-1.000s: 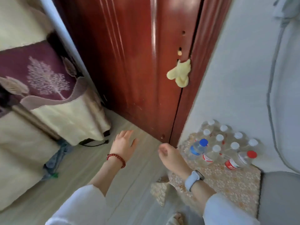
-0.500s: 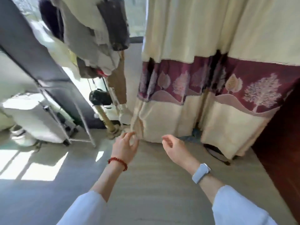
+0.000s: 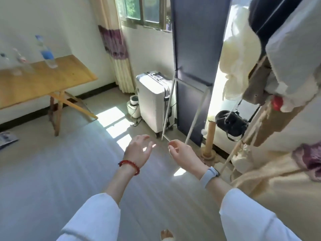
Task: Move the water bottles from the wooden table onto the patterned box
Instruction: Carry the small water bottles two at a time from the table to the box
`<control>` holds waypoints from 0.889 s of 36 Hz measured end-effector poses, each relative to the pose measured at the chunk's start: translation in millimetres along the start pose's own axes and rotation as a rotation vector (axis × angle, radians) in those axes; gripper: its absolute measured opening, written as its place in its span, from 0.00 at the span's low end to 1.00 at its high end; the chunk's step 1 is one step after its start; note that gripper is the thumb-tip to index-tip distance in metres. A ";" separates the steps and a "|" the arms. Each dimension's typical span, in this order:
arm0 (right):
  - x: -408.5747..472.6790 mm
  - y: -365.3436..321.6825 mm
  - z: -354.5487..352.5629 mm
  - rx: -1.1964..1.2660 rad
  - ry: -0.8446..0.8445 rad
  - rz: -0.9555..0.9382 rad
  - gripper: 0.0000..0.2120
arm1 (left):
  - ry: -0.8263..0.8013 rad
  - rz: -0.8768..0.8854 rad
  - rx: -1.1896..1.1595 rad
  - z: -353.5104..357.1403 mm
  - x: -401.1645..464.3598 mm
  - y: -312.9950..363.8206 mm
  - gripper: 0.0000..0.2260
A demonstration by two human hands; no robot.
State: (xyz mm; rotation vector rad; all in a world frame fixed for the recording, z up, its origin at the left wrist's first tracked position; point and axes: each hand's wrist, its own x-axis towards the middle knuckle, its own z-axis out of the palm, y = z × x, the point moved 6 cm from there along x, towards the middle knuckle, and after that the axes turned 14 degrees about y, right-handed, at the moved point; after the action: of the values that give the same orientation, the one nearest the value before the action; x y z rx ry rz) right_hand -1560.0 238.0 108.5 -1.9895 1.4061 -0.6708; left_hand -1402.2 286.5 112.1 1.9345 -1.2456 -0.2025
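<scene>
The wooden table point(image 3: 52, 80) stands at the far left against the wall. A water bottle with a blue label point(image 3: 46, 53) stands upright on it, and two more blurred bottles point(image 3: 20, 60) stand further left. My left hand point(image 3: 139, 150) with a red bead bracelet hangs over the floor, fingers apart and holding nothing. My right hand point(image 3: 182, 153), with a pale watch on the wrist, is beside it, fingers loosely curled and holding nothing. Both hands are far from the table. The patterned box is out of view.
A white suitcase point(image 3: 153, 101) stands by the wall ahead, with a small white appliance point(image 3: 133, 106) beside it. A dark panel point(image 3: 196, 66) on white legs leans next to it. A rack of hanging clothes point(image 3: 278, 84) fills the right side. Curtains hang by the window.
My view has swung left from the box with bottles by the red door, past the curtain, to the room with the wooden table. Both hands stayed held out in front and held nothing.
</scene>
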 end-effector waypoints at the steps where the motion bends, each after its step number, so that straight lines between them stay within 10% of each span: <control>1: 27.1 -12.9 11.2 -0.010 -0.017 -0.032 0.14 | 0.015 -0.017 0.008 -4.7 25.9 -8.1 0.14; 32: 551.2 -448.8 486.8 0.063 -0.380 -0.416 0.12 | 0.495 -0.435 0.179 -297.7 569.7 -460.5 0.12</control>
State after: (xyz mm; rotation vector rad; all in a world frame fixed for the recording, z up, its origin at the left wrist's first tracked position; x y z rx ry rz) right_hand -759.8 -80.5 129.8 -2.2346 0.7482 -0.4663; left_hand -643.5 65.6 144.3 2.2149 -0.5279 0.1691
